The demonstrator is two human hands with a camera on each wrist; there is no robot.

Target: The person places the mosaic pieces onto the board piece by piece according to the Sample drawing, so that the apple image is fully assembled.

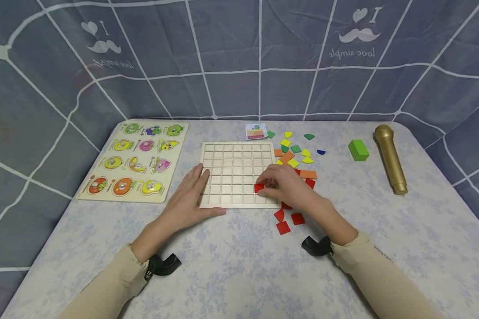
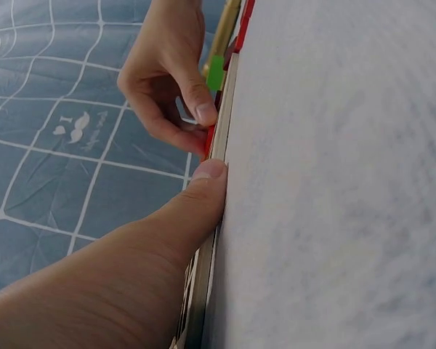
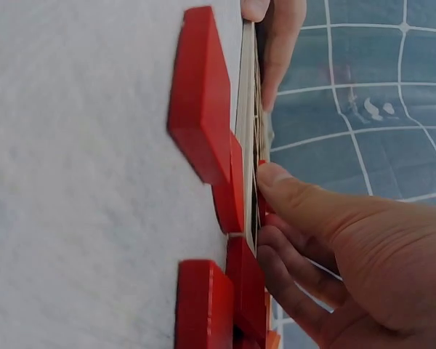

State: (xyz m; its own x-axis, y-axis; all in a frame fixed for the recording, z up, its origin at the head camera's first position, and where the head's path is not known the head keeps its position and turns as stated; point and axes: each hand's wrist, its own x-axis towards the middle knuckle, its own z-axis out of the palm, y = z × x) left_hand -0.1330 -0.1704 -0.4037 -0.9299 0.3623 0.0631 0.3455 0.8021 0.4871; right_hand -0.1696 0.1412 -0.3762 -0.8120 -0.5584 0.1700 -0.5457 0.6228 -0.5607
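Note:
A pale wooden grid board (image 1: 232, 176) lies flat on the table. My left hand (image 1: 189, 195) rests at its left side, fingers straight along that edge and thumb (image 2: 203, 182) against the front edge. Over the board's right part, my right hand (image 1: 285, 184) pinches a small red square tile (image 1: 259, 188) between thumb and fingers, close to the grid. In the right wrist view, the thumb lies on this red tile (image 3: 261, 174). Several loose red tiles (image 1: 283, 227) lie to the right of the board and in front of it, partly under the right hand.
Orange, yellow, green and blue pieces (image 1: 296, 149) are scattered right of the board. A small picture card (image 1: 256, 131) lies behind it. To the left is a fruit puzzle board (image 1: 137, 161); a green block (image 1: 358, 150) and a gold microphone-shaped object (image 1: 391, 159) are at right.

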